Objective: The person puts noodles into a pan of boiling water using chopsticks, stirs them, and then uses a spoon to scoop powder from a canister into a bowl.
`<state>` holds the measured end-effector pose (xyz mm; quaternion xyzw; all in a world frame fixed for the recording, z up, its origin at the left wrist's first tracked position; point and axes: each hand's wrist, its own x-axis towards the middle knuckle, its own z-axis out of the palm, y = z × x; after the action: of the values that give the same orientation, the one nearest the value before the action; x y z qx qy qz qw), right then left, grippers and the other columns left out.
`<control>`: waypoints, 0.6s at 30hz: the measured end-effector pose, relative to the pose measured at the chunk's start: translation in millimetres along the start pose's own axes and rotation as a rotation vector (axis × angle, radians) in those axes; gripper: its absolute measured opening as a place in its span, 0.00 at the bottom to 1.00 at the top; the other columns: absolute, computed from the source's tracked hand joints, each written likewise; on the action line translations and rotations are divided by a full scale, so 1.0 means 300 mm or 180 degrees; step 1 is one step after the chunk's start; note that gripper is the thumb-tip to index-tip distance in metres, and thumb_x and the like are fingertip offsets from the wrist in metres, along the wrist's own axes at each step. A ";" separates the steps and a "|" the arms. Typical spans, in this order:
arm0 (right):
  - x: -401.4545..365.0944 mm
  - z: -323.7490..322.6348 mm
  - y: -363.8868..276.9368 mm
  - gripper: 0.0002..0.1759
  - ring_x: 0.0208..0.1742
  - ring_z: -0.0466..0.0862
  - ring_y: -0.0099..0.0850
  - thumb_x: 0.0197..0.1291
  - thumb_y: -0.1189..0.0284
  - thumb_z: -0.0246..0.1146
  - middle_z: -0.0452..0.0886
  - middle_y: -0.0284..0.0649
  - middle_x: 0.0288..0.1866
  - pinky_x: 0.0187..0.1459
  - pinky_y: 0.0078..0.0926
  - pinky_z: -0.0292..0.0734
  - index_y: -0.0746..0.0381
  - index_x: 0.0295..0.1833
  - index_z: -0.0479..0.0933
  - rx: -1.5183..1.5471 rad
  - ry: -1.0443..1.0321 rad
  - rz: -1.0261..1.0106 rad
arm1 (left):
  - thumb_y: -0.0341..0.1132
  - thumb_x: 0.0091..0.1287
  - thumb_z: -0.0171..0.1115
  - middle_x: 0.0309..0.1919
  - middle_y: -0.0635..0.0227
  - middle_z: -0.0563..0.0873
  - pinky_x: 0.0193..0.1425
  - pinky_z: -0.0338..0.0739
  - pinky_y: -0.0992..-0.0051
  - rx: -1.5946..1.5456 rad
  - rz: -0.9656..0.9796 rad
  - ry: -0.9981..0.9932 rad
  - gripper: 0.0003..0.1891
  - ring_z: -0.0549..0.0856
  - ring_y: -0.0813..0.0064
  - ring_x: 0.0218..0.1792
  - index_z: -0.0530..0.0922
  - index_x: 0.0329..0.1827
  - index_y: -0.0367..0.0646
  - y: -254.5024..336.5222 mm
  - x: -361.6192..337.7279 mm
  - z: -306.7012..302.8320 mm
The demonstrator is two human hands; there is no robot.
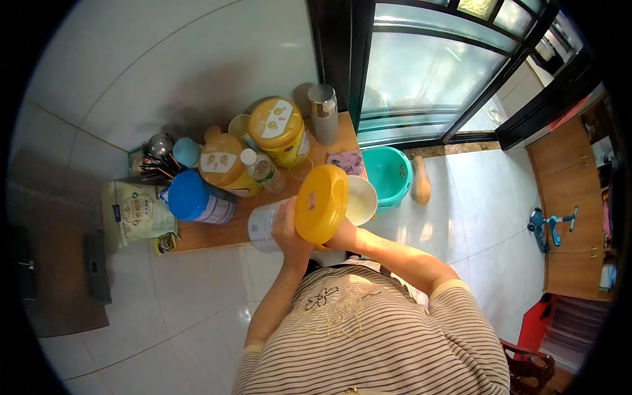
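Note:
Between my hands is a can with a yellow plastic lid (pixel 321 203), held tilted in front of my chest. Its pale printed body (pixel 263 227) seems to show past my left hand (pixel 288 230), whose fingers are wrapped round its side. My right hand (pixel 341 236) grips near the lid's lower right edge, its fingers mostly hidden. Just right of the lid is a white bowl (pixel 361 199) by the table's end. The can's mouth is out of sight.
On the wooden table (pixel 214 230) stand yellow-lidded cans (pixel 227 161), a blue-lidded tub (pixel 191 197), a clear bottle (pixel 265 172) and a steel flask (pixel 323 115). A pink cloth (pixel 345 161) lies near the right end. On the floor are a teal basin (pixel 388 176) and a squash (pixel 421 181).

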<state>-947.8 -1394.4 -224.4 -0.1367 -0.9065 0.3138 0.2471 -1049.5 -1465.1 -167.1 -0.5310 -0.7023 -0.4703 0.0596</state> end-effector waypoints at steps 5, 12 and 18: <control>0.002 0.011 0.040 0.11 0.41 0.81 0.30 0.53 0.69 0.61 0.81 0.38 0.39 0.40 0.28 0.76 0.63 0.40 0.77 -0.0018 0.0645 -0.0151 | 0.34 0.52 0.69 0.39 0.54 0.83 0.43 0.76 0.64 -0.0073 0.0101 -0.0086 0.22 0.82 0.54 0.41 0.75 0.48 0.35 0.002 -0.006 0.020; -0.051 -0.043 0.100 0.14 0.29 0.79 0.27 0.52 0.72 0.65 0.82 0.40 0.32 0.31 0.23 0.75 0.68 0.43 0.79 0.2407 0.0338 0.2295 | 0.33 0.51 0.68 0.38 0.55 0.82 0.43 0.76 0.63 -0.0044 0.0068 0.0000 0.20 0.82 0.54 0.40 0.75 0.46 0.37 0.023 0.006 0.030; -0.075 -0.319 0.062 0.08 0.16 0.67 0.16 0.54 0.71 0.62 0.76 0.32 0.21 0.15 0.14 0.57 0.62 0.38 0.81 0.2757 0.0301 0.3359 | 0.33 0.49 0.71 0.35 0.57 0.82 0.42 0.76 0.64 -0.0071 -0.0200 -0.0005 0.22 0.81 0.55 0.38 0.75 0.46 0.36 0.006 0.028 0.032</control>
<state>-876.1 -1341.1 -179.1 -0.4626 -0.4995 0.7203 0.1327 -1047.6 -1452.4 -166.3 -0.5096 -0.7135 -0.4793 0.0384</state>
